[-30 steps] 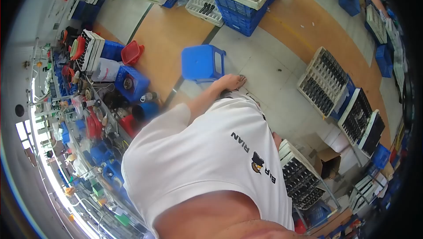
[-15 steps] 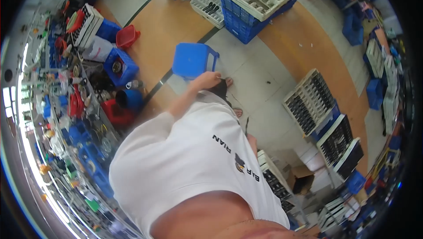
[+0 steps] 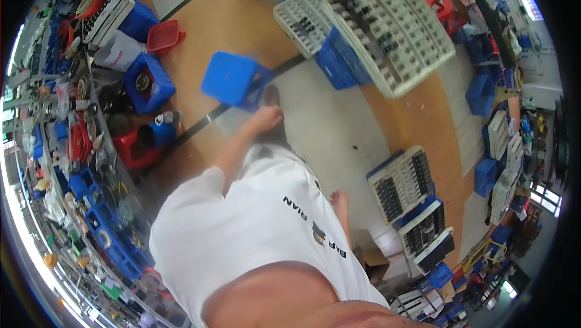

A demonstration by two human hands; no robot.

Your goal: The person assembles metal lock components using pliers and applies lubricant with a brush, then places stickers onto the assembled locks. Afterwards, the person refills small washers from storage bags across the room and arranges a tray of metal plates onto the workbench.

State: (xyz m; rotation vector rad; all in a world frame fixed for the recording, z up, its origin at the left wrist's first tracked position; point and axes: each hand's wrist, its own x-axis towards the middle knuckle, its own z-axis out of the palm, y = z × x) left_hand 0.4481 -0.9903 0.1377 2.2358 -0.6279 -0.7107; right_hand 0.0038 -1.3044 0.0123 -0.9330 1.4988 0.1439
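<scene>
My left hand (image 3: pixel 266 118) hangs in front of my left thigh, fingers curled in, with nothing seen sticking out of it. Just beyond it stands a blue plastic stool (image 3: pixel 229 78), apart from the hand. My right hand (image 3: pixel 340 200) is low at my right side, partly cut off by my white shirt (image 3: pixel 254 219). Its fingers look loosely apart, with no object showing in them. One foot (image 3: pixel 272 94) is forward beside the stool, somewhat blurred.
Blue crates (image 3: pixel 340 62) carry a pale tray (image 3: pixel 393 37) of dark parts ahead right. More loaded trays (image 3: pixel 402 184) stand to the right. A crowded workbench (image 3: pixel 109 189) runs along the left, with a blue bin (image 3: pixel 148 83) and a red basin (image 3: pixel 164 36) near it.
My view has shifted forward and turned. The stool and my left hand sit further left in view, and the crates ahead look closer. A dark strip near my right hand is out of sight.
</scene>
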